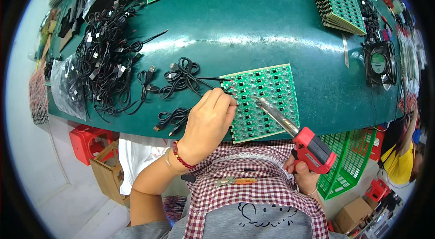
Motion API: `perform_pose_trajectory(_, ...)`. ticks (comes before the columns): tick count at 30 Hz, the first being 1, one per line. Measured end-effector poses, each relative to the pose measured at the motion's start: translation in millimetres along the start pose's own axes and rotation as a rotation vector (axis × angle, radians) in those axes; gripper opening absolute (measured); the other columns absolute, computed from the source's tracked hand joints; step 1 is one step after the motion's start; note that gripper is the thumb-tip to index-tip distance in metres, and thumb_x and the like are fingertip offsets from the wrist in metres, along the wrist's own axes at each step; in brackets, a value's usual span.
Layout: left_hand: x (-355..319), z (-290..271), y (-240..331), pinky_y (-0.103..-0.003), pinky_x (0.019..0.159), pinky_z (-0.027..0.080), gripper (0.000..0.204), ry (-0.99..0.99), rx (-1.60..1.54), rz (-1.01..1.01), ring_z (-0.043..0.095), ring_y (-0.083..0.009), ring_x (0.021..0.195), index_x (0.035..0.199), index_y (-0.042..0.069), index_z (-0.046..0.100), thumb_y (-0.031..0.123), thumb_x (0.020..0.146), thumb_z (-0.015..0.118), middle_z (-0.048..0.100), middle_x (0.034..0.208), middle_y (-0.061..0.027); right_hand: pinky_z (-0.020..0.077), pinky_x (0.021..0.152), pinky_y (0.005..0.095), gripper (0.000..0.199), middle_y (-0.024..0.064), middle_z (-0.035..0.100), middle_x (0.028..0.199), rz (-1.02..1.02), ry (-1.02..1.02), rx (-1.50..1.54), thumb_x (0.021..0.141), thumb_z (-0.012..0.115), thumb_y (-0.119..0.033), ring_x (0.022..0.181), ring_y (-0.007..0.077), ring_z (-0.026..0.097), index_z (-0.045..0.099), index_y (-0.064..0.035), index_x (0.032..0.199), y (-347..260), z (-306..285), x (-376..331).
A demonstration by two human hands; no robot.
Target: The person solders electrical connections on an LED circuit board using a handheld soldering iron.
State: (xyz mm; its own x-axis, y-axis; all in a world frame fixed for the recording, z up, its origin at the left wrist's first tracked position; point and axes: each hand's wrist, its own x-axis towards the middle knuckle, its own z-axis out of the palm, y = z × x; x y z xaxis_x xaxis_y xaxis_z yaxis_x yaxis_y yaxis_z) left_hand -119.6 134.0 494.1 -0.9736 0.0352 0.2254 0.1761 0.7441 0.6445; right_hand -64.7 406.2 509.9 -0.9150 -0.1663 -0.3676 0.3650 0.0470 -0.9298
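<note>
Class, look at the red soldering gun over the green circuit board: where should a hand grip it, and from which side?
Grip the soldering gun by its red pistol handle, from below, on the worker's side, as the right hand does. The bare metal barrel points at the circuit board and is probably hot.

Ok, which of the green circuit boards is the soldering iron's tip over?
The flat green panel at the near table edge, under the left hand. The right hand holds the soldering iron; the other boards sit far back.

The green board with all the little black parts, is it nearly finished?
Hard to tell. The green board is fully covered with parts. Right now the left hand presses a black wire onto its left edge while the right hand aims the red soldering gun. A pile of loose cables waits on the left.
</note>
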Motion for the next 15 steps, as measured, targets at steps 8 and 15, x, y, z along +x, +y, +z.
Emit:
perform_pose_trajectory(8,2,-16,2,-0.037,0.062,0.047,0.016,-0.127,-0.061,-0.087,0.057,-0.0259,0.075,0.088,0.004,0.056,0.0,0.076,0.066,0.051,0.08,-0.0099,0.0418,0.047,0.0256,0.062,0.0116,0.058,0.067,0.03,0.035,0.042,0.082,0.066,-0.048,0.052,0.0149,0.053,0.05,0.0018,0.115,1,-2,0)
perform_pose_trajectory(15,6,-9,-4,-0.036,0.059,0.047,0.015,-0.101,-0.012,0.03,0.056,-0.0278,0.068,0.085,0.0,0.059,-0.003,0.073,0.067,0.052,0.076,-0.0102,0.0421,0.048,0.0262,0.061,0.0118,0.058,0.066,0.041,-0.031,0.013,0.084,0.065,-0.046,0.051,0.0154,0.052,0.049,0.0043,0.115,2,-1,1)
